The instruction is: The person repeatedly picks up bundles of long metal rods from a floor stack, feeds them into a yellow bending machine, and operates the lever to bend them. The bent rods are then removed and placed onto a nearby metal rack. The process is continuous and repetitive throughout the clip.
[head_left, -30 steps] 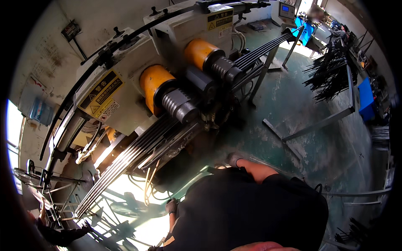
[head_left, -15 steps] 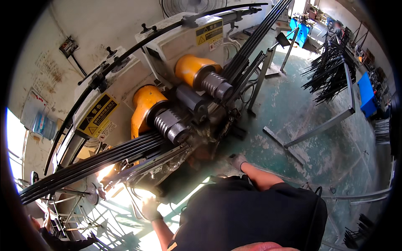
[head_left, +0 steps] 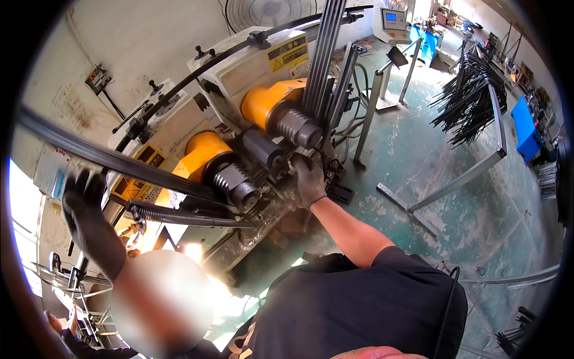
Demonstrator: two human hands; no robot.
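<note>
My left hand (head_left: 89, 212), in a dark glove, is raised at the left with fingers stretched upward, close to the swung-up left part of a bundle of black rods (head_left: 119, 157). It holds nothing that I can see. Between two ribbed dark rollers (head_left: 234, 182) under orange housings (head_left: 203, 152), my gloved right hand (head_left: 310, 182) reaches into the middle of the bending machine. Its fingers curl beside the dark central block (head_left: 263, 148); what they grip is hidden. The rods' right part (head_left: 324, 54) stands up steeply past the second roller (head_left: 293, 124).
A spring-wrapped bar (head_left: 179, 214) lies below the left rods. On the right are a metal stand (head_left: 457, 185) and a hanging bunch of black rods (head_left: 472, 99). A control box (head_left: 391, 24) stands behind. Part of another person (head_left: 89, 347) shows at lower left.
Both hands have risen from low in front of the machine, the left to the rods' left side, the right to the machine's middle. Both ends of the rod bundle have swung upward.
</note>
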